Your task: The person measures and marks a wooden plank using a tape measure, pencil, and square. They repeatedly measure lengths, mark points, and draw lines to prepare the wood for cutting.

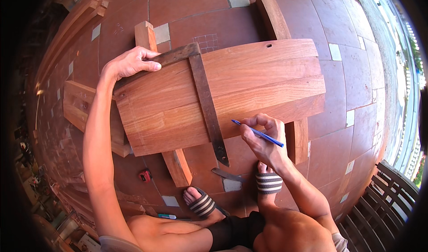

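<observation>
A wooden panel [169, 113] of several joined boards lies raised on wooden blocks in front of me. Across it rests a dark, worn carpenter's square [207, 98], its long blade crossing the boards and its tip reaching past the near edge. My left hand [131, 64] grips the stock of the square along the panel's far edge, thumb on top. A blue ballpoint pen [263, 135] is pinched in my right hand [267, 140], above the panel's near edge, right of the blade. The pen's tip points left; whether it touches the wood I cannot tell.
Wooden blocks [178, 167] jut out from under the panel. A red tape measure [145, 175], a thin curved dark strip [227, 175] and a teal-and-white marker [167, 216] lie on the tiled floor near my feet. Long timbers [71, 33] stand at far left; a slatted bench [383, 203] is at right.
</observation>
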Available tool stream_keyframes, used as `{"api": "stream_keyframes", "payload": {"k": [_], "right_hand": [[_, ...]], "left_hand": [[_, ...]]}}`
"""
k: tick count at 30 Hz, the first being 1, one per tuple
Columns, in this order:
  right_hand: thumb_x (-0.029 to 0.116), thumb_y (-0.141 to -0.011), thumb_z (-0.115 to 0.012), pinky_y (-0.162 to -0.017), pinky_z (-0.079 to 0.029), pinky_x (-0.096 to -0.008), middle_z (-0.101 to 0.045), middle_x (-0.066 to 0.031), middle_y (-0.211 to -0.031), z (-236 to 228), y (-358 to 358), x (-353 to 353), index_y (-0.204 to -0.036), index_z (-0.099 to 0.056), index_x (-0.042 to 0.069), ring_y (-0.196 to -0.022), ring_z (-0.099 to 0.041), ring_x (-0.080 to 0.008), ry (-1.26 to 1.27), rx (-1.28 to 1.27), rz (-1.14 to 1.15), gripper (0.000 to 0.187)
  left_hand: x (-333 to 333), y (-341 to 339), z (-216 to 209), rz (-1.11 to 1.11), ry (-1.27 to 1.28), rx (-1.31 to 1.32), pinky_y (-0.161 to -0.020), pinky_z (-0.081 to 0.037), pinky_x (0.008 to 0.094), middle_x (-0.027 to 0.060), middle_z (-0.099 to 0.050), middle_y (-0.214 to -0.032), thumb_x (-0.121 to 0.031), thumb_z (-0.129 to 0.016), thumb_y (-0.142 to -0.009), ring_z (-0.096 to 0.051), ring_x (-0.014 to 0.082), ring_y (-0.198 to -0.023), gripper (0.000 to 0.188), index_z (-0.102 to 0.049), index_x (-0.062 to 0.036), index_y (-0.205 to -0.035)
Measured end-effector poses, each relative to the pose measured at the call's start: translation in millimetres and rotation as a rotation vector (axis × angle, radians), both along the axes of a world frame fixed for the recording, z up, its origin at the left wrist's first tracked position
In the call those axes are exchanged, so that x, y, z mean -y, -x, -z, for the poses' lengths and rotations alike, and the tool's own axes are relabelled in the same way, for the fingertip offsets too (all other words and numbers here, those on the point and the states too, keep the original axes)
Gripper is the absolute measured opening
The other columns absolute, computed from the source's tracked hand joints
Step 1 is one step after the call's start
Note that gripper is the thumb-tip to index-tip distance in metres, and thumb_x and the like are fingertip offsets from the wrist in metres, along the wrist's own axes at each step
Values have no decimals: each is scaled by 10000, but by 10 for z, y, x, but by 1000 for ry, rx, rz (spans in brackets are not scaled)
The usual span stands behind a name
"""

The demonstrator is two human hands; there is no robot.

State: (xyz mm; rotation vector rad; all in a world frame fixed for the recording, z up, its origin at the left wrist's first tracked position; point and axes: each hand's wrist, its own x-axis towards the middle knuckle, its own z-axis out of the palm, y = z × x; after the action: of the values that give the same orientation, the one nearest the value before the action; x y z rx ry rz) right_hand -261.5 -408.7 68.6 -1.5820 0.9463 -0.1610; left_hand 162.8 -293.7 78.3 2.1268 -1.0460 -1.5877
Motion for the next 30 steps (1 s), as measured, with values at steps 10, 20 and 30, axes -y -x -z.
{"api": "stream_keyframes", "payload": {"k": [10,20,30], "right_hand": [[185,-865,-778,-743,-584,-404,-740,-201,-835,56,-56,-115,-916,-778,-8,-789,-741,-346,106,85,-39,200],[124,-875,-779,-742,-554,-459,-718,-170,-787,74,-209,-173,-901,-781,17,-761,-690,-385,355,209,-141,110],[151,-891,-781,-730,-576,-456,-722,-177,-748,7,-247,-93,-912,-787,19,-762,-715,-378,322,135,-222,134]], "left_hand": [[-13,-4,4,-20,0,-13,-1078,-474,320,38,-754,-1256,-322,-829,-948,-619,120,-1136,592,-693,12,-1418],[-17,-9,-1,-13,10,-15,-1072,-474,324,31,-758,-1234,-333,-836,-940,-620,122,-1128,595,-701,-4,-1417],[-23,19,3,-26,7,-15,-1102,-457,325,46,-757,-1271,-293,-818,-947,-624,132,-1160,575,-692,-8,-1430]]}}
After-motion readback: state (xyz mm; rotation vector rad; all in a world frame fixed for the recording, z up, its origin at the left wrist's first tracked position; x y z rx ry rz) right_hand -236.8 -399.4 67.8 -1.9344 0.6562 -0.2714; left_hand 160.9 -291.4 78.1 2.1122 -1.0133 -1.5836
